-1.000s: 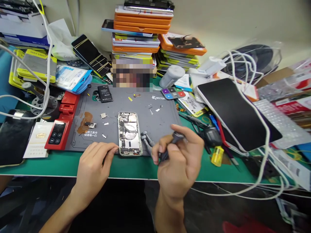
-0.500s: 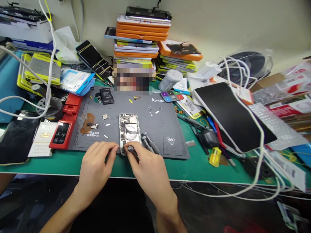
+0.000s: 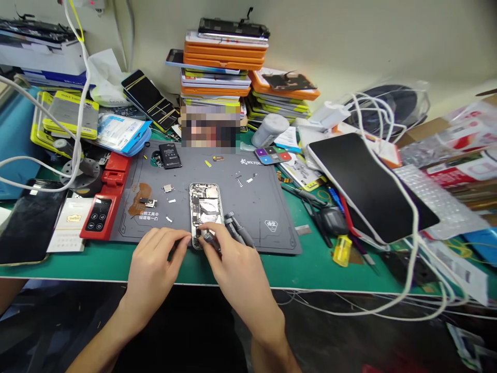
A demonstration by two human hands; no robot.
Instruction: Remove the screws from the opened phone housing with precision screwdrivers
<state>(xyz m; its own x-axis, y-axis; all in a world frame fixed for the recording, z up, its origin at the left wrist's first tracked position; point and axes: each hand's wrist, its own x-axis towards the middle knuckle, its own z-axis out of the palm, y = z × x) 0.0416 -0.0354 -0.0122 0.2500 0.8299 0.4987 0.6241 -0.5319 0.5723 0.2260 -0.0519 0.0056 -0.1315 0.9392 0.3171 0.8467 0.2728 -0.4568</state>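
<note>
An opened phone [image 3: 206, 205] lies with its insides up on a grey work mat [image 3: 256, 207]. My left hand [image 3: 153, 267] rests at the phone's lower left corner, its fingers curled against the frame and pinning it. My right hand [image 3: 236, 269] is closed on a dark screwdriver [image 3: 212, 241], whose tip sits at the phone's bottom end. Two more grey screwdrivers [image 3: 238, 230] lie on the mat just right of the phone. Small screws and loose parts [image 3: 167, 188] are scattered across the mat.
A red device [image 3: 101, 204] lies left of the mat, with a dark phone [image 3: 29, 220] beyond it. On the right are a black tablet [image 3: 368, 181], white cables [image 3: 411, 228] and a yellow part [image 3: 342, 250]. Stacked orange and yellow cases [image 3: 225, 62] stand behind.
My right hand came down from mid-air at the right and brought the screwdriver to the phone's bottom end. My left hand stayed at the phone's corner.
</note>
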